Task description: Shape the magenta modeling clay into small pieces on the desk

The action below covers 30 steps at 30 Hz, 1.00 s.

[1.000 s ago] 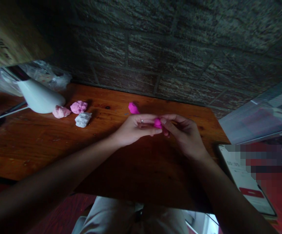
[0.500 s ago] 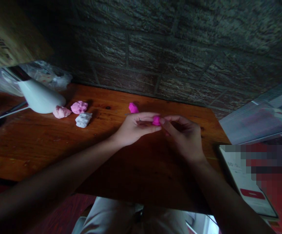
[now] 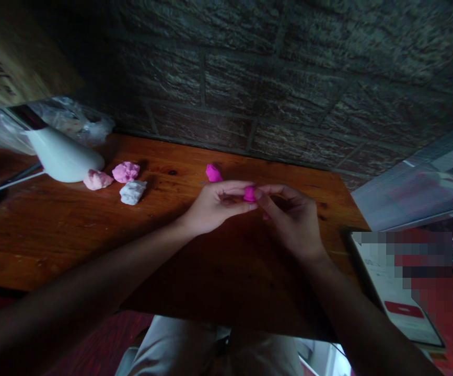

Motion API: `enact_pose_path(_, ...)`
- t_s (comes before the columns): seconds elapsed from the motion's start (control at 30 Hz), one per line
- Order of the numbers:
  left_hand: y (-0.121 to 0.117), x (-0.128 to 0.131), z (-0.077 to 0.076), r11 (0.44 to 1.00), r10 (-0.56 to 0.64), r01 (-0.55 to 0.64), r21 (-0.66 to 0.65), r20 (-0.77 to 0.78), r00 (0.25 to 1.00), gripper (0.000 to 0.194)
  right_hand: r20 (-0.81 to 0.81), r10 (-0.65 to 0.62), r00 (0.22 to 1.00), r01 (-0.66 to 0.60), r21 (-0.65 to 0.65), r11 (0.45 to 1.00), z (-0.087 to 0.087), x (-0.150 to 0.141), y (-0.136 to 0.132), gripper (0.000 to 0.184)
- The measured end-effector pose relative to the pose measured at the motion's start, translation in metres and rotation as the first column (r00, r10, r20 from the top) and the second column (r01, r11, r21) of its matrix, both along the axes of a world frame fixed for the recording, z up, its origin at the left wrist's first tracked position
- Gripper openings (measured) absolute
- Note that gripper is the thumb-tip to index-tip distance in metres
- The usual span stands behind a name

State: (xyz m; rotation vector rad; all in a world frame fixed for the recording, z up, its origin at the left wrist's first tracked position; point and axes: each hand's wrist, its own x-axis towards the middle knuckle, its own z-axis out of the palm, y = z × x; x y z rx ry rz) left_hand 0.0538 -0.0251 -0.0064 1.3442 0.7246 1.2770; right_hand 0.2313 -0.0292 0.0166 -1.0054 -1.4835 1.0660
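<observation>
A small piece of bright magenta modelling clay (image 3: 249,194) is held between both hands above the wooden table (image 3: 163,209). My left hand (image 3: 214,206) pinches it from the left with thumb and fingers. From the right, the thumb and fingertips of my right hand (image 3: 292,214) press on its side. Behind my left hand lies a second magenta lump (image 3: 213,172), partly covered by the fingers. Farther left sit a pink lump (image 3: 126,172), a paler pink lump (image 3: 97,179) and a white lump (image 3: 132,192) close together.
A white lamp base (image 3: 64,156) with a cable stands at the left, beside crumpled clear plastic (image 3: 81,122). A printed brown box-like shape (image 3: 18,57) hangs above it. A tablet or phone (image 3: 398,292) lies at the right edge. A brick-patterned wall (image 3: 226,78) closes the back.
Both hands keep their pinch on the magenta clay, almost unmoved. The whole view has shifted very slightly.
</observation>
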Motion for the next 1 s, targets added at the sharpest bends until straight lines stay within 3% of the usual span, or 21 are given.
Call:
enact_pose_path(0.2, 0.0017, -0.0021, -0.0016, 0.997, -0.023, 0.025, -0.068, 0.026, 0.999, 0.043, -0.041, -0.061, 0.997, 0.062, 0.01, 0.998, 0.0049, 0.0066, 0.0048, 0.024)
enact_pose_path(0.37, 0.002, -0.001, -0.0019, 0.996, -0.073, 0.074, -0.048, 0.027, 0.997, 0.041, -0.132, 0.017, 0.991, -0.026, -0.067, 0.997, 0.0022, 0.0062, 0.0073, 0.021)
enact_pose_path(0.53, 0.0021, -0.001, 0.0012, 0.99, -0.138, 0.139, -0.025, 0.026, 0.99, 0.034, -0.137, 0.136, 0.981, -0.144, -0.052, 0.988, 0.001, 0.0049, 0.0056, 0.017)
enact_pose_path(1.0, 0.0003, -0.0015, 0.0043, 0.989, -0.148, 0.149, -0.022, 0.033, 0.988, 0.025, -0.133, 0.137, 0.982, -0.145, -0.05, 0.988, -0.0004, 0.0057, 0.0065, 0.016)
